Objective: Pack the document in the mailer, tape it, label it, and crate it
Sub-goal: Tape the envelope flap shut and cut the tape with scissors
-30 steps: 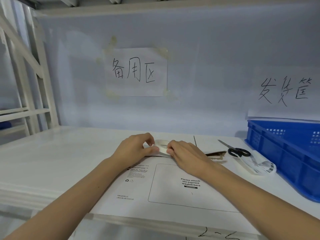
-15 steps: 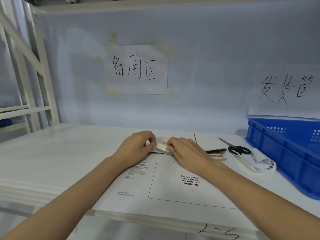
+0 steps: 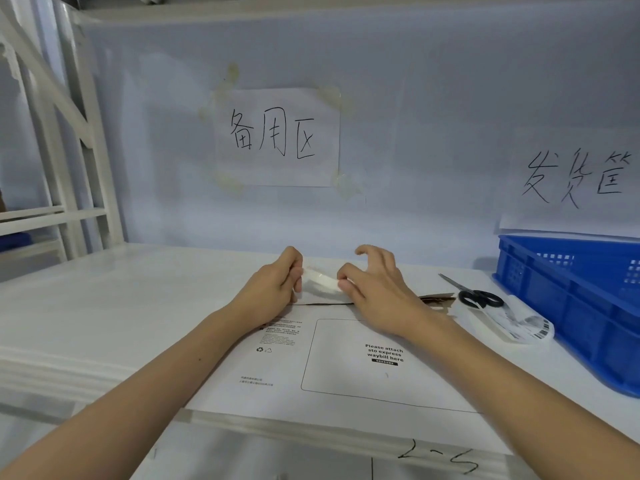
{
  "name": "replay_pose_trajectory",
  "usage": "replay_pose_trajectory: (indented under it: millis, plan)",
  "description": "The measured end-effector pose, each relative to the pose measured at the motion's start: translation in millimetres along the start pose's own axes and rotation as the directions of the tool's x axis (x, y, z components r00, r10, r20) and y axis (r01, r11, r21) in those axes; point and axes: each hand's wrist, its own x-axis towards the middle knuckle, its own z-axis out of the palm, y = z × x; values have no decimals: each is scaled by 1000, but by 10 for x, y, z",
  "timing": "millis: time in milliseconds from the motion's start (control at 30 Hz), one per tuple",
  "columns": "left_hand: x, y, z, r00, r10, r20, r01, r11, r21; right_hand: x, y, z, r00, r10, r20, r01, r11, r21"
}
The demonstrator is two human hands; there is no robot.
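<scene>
A white cardboard mailer [image 3: 346, 368] lies flat on the white shelf, its printed waybill box facing up. Just above its far edge I hold a whitish roll of tape [image 3: 320, 282], tilted and lifted off the mailer. My left hand [image 3: 273, 285] grips the roll's left side. My right hand [image 3: 377, 289] pinches its right side with thumb and forefinger while the other fingers are spread and raised. A curled waybill label [image 3: 523, 323] with a barcode lies to the right, beside the blue crate [image 3: 581, 306].
Black-handled scissors [image 3: 474, 296] lie between the mailer and the crate, partly on the label. A brown torn strip [image 3: 436, 299] sits by the mailer's far right corner. Handwritten paper signs hang on the back wall. A white rack frame stands at the left.
Both hands have lifted the tape roll off the mailer's far edge and tilted it. My right hand's outer fingers have opened and risen.
</scene>
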Motion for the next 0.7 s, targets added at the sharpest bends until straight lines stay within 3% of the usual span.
replay_pose_trajectory:
  millis: [67, 133, 500, 633, 700]
  plan:
    - [1, -1, 4, 1000, 7, -9, -7, 999, -45, 3, 9, -23, 991, 78, 109, -94, 984, 149]
    - [10, 8, -5, 1000, -2, -23, -1, 995, -104, 3, 15, -43, 991, 58, 124, -81, 979, 185]
    - [47, -24, -23, 996, -76, -49, 61, 965, -254, 125, -24, -191, 994, 14, 113, -13, 1000, -13]
    - [48, -40, -39, 992, -96, -84, 71, 962, -262, 379, 35, -254, 981, 38, 191, -100, 939, 330]
    - [41, -36, -45, 991, -95, -94, 67, 962, -263, 422, 60, -194, 971, 122, 208, -222, 786, 577]
